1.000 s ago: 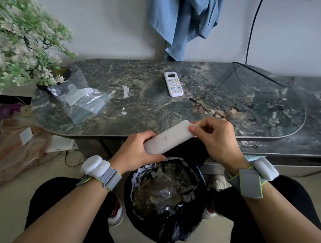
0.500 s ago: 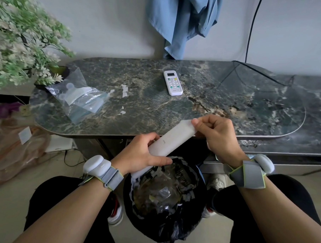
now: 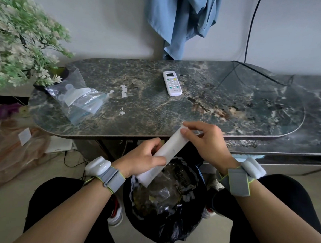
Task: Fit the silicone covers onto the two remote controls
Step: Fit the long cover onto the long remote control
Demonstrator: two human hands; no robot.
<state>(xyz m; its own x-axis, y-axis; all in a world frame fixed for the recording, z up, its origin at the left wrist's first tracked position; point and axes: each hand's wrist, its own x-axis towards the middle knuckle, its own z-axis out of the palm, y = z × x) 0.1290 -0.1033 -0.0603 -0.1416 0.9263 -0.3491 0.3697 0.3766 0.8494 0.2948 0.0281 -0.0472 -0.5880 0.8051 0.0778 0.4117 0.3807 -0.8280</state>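
Black bin bag [image 3: 170,222] gapes between your knees. Above it, your left hand [image 3: 145,158] wraps the tilted white remote [image 3: 168,149] mid-body; your right hand [image 3: 208,141] pinches its upper end. Beyond, on the marble worktop [image 3: 230,106], lie the second remote [image 3: 172,83] and, far left, bagged silicone covers [image 3: 78,97].

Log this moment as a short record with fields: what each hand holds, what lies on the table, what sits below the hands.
left hand: gripping the lower half of the long white remote in its frosted silicone cover
right hand: pinching the upper end of that cover
remote tilt: upper end towards the table, lower end over the bin
dark marble-patterned table: small white remote with buttons face up; clear plastic bag holding another translucent cover
below hands: black-lined waste bin between the person's knees
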